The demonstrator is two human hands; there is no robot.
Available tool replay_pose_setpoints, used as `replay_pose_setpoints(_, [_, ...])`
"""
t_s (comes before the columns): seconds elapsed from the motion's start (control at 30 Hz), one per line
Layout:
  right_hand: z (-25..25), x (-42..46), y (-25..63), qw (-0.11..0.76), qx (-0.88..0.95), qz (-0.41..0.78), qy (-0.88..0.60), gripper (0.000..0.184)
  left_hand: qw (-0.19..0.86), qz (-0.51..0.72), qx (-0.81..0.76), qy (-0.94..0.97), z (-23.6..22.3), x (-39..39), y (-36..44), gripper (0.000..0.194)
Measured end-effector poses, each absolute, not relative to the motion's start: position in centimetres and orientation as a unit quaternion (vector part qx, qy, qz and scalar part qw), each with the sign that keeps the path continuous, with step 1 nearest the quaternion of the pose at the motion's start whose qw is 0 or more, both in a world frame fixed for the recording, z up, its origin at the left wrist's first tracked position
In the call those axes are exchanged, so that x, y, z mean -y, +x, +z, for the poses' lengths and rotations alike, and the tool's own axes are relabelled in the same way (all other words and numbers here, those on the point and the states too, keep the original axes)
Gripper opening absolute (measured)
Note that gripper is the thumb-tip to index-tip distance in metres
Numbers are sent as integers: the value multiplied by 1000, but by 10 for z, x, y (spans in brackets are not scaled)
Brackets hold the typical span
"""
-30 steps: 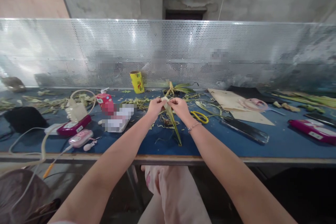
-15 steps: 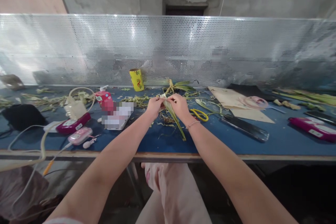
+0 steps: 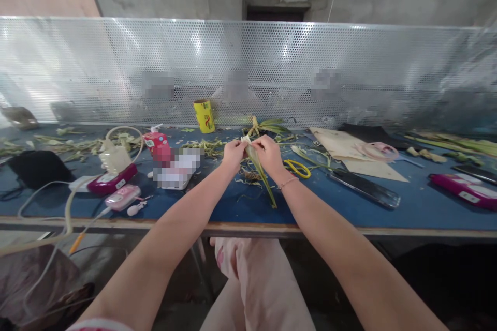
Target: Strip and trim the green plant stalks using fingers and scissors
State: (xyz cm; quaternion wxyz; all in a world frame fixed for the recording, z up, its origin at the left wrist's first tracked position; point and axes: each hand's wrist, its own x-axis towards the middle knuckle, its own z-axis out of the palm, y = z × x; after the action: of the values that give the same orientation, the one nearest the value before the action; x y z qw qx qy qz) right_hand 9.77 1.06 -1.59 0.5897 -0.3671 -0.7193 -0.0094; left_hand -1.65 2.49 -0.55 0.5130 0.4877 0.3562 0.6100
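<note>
Both my hands meet over the middle of the blue table [image 3: 388, 212]. My left hand [image 3: 233, 154] and my right hand [image 3: 267, 153] are closed, pinching the pale upper end of a long green leaf strip [image 3: 264, 181]. The strip hangs down between them and its tip reaches toward the table's front edge. A thin bracelet sits on my right wrist. Leaf scraps [image 3: 248, 178] lie on the table just under my hands. Yellow-handled scissors [image 3: 298, 167] lie to the right of my right hand.
A yellow roll [image 3: 204, 116] stands at the back by the perforated metal screen [image 3: 116, 72]. On the left lie a red carton [image 3: 157, 145], pink devices with cables [image 3: 112, 183] and a black pouch [image 3: 37, 168]. On the right are cardboard [image 3: 349, 158], a dark phone [image 3: 363, 189] and a magenta device [image 3: 464, 191].
My hands have stayed together on the strip's top end, working it slightly. The strip's lower tip has swung a little to the right. The view has tilted down a bit.
</note>
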Motion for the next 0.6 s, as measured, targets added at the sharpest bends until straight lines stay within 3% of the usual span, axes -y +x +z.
replay_pose_setpoints(0.17, [-14, -7, 95, 612, 702, 20, -364, 12, 518, 608, -346, 493, -5, -25, -18, 14])
replay_pose_setpoints(0.47, [-18, -22, 99, 588, 643, 249, -423, 14, 443, 616, -344, 552, -9, -33, -22, 26])
replay_pose_setpoints(0.6, [-14, -22, 101, 600, 632, 270, -411, 13, 445, 604, -345, 564, -7, -32, -23, 22])
